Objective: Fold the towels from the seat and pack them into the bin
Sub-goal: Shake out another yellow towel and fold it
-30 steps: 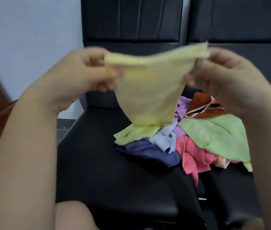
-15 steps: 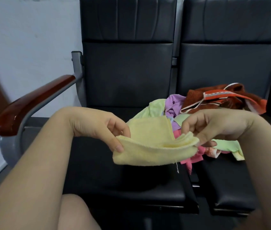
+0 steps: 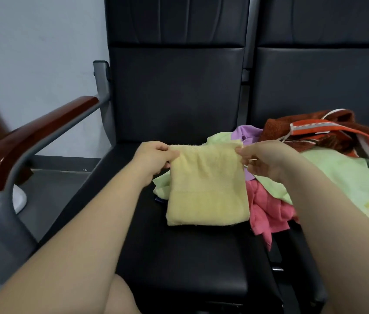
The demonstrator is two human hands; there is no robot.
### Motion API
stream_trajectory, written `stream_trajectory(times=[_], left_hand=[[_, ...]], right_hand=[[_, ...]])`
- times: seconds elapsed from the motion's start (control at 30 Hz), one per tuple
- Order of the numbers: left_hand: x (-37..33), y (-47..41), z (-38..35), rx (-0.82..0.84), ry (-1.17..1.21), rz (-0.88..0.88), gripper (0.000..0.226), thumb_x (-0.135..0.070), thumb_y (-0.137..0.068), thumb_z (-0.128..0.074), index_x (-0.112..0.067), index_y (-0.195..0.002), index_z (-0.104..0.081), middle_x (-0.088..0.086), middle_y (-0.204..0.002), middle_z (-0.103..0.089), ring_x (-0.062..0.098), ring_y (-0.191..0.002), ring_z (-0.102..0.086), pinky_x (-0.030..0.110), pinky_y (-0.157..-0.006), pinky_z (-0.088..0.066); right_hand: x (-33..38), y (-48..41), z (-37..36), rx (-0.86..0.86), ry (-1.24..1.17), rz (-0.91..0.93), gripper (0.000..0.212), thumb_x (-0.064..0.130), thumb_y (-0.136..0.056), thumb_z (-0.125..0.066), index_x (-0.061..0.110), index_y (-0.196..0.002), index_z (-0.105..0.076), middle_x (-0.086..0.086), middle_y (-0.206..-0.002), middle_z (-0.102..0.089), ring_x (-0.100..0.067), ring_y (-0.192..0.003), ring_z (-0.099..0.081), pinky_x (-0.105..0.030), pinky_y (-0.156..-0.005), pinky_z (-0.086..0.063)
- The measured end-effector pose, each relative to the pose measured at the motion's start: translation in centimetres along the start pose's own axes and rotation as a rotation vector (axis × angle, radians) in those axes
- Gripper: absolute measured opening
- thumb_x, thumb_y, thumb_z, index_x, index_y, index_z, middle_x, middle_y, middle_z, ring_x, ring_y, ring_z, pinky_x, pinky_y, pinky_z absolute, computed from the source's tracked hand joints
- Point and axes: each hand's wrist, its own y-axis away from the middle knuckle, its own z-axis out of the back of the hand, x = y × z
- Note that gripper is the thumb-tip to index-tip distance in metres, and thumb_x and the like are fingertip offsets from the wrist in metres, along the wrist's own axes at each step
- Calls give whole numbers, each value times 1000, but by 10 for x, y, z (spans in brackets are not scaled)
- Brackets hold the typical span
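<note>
One towel (image 3: 206, 191) front-to-back; left hand (image 3: 154, 157), right hand (image 3: 262, 159) pinching.

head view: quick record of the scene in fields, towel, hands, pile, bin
held: yellow towel, folded to a rough square
left hand: pinches its top left corner
right hand: pinches its top right corner
pile: loose towels, green, pink, purple, red-brown, behind and right of the yellow towel
seats: black, pile lies across two
bin: not in view
</note>
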Motion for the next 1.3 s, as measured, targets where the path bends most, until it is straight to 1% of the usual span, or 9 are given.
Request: stream_trajectory(times=[0.13, 0.27, 0.37, 0.43, 0.57, 0.67, 0.8, 1.03, 1.3], left_hand=[[19, -23, -30, -123, 5, 58, 7, -24, -90, -74, -19, -93, -70, -6, -91, -67, 11, -85, -61, 28, -73, -51], [32, -33, -48, -135, -129, 57, 21, -27, -96, -66, -22, -77, -58, -10, -79, -54, 5, -70, -49, 29, -71, -43], [36, -37, -53, -97, -225, 51, 33, -31, -100, -59, -21, -70, -49, -6, -72, -46, 9, -62, -42, 30, -63, -42], [34, -38, -51, -44, -265, 106, 34, -38, -101, -56, -18, -74, -51, -2, -74, -49, 12, -63, -44, 29, -60, -40], [29, -34, -41, 24, -171, 301, 51, -48, -89, -71, -7, -116, -55, 7, -111, -62, 22, -92, -59, 34, -71, -47], [26, -34, -33, 42, -31, 344, 59, -32, -77, -87, -9, -124, -60, 8, -112, -65, 26, -100, -64, 41, -89, -55], [23, -27, -26, 135, -23, 409, 44, -26, -79, -86, -9, -113, -65, 8, -106, -69, 23, -97, -68, 35, -81, -58], [16, 1, -20, 308, -52, 500, 44, -31, -84, -81, -12, -118, -60, 9, -113, -68, 24, -99, -67, 37, -75, -58], [11, 25, -12, 306, 203, 514, 39, -16, -91, -72, -10, -126, -56, 11, -117, -66, 27, -105, -66, 48, -91, -57]], right_hand=[[-9, -27, -19, -103, -17, -79, 13, 7, -90, -69, 7, -83, -59, -3, -64, -52, -11, -55, -50, -19, -46, -46], [-23, -52, -24, -262, 49, -74, 16, 5, -86, -72, 4, -96, -61, -9, -68, -53, -17, -50, -49, -19, -36, -43], [-35, -59, -24, -303, 117, -46, 25, 5, -84, -70, 0, -107, -61, -13, -78, -58, -20, -56, -53, -26, -46, -47], [-40, -61, -24, -293, 144, -48, 28, 4, -85, -66, 1, -113, -59, -17, -94, -64, -24, -68, -60, -33, -58, -53], [-36, -55, -26, -255, 281, -14, 15, 9, -90, -59, 2, -103, -59, -19, -105, -65, -33, -92, -65, -46, -82, -59], [-33, -48, -27, -184, 339, -70, 21, 16, -94, -58, 6, -112, -56, -17, -111, -62, -31, -95, -62, -40, -70, -58], [-34, -34, -28, -66, 321, -185, 29, 27, -95, -63, 13, -118, -53, -8, -94, -57, -19, -75, -53, -30, -55, -43], [-38, -17, -19, 28, 250, -280, 44, 27, -89, -72, 6, -123, -53, -13, -112, -61, -27, -94, -60, -40, -81, -49], [-40, 10, -12, 98, 59, -234, 38, 17, -91, -70, 4, -124, -57, -14, -106, -65, -28, -89, -65, -40, -71, -55]])
